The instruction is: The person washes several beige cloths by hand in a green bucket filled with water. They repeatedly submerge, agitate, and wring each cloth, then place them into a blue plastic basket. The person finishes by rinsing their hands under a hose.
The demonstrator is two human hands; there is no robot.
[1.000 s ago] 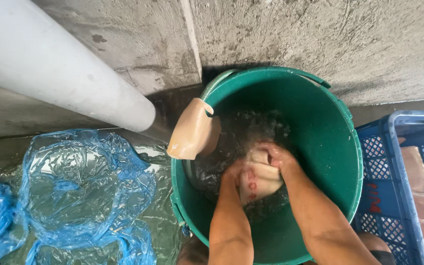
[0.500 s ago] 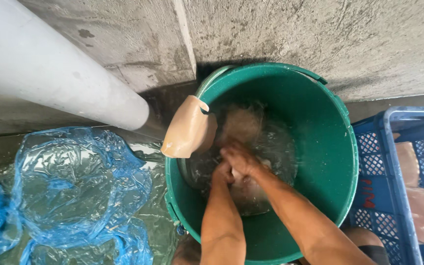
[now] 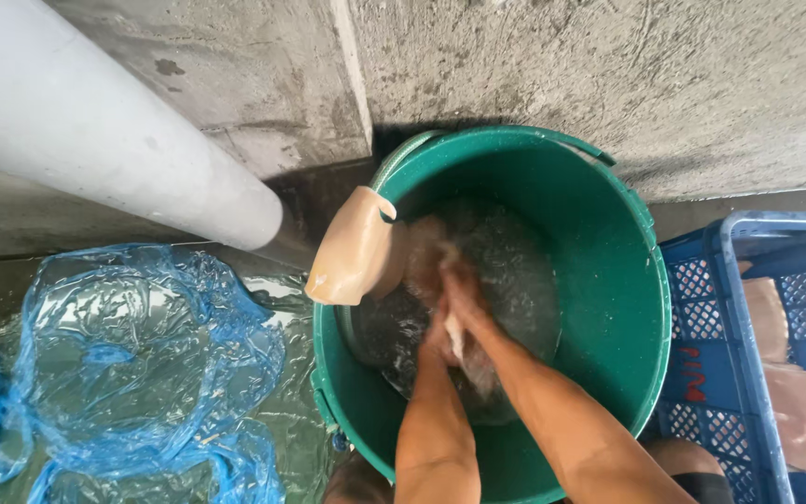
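While both hands work under the water, the scene reads as follows
Left hand: the left hand (image 3: 440,322) is sunk in the water of the green bucket (image 3: 641,280), pressed against the right hand; blur and splash hide whether its fingers are closed
Right hand: the right hand (image 3: 464,294) lies just beside and slightly beyond the left, and it too is blurred, so its hold cannot be told
Thing in the grip: a pale, pinkish soft piece (image 3: 459,338) shows between the two hands, below the surface near the bucket's middle; what it is cannot be made out
Handling: it looks limp, wet and probably slippery, light rather than heavy; a hold with both palms around its bulk would likely serve better than a fingertip pinch
Beyond the grip, left: a tan floppy piece (image 3: 352,250) hangs over the bucket rim, half in and half out
Right of the grip: a blue plastic crate (image 3: 734,308) stands just beside the bucket, with more tan pieces (image 3: 781,359) inside
Left, well apart: crumpled blue plastic sheeting (image 3: 132,355) lies on wet ground
Beyond: a grey pipe (image 3: 104,131) slants before a concrete wall (image 3: 608,75)
Labels: a small red marking on the crate wall, nothing else
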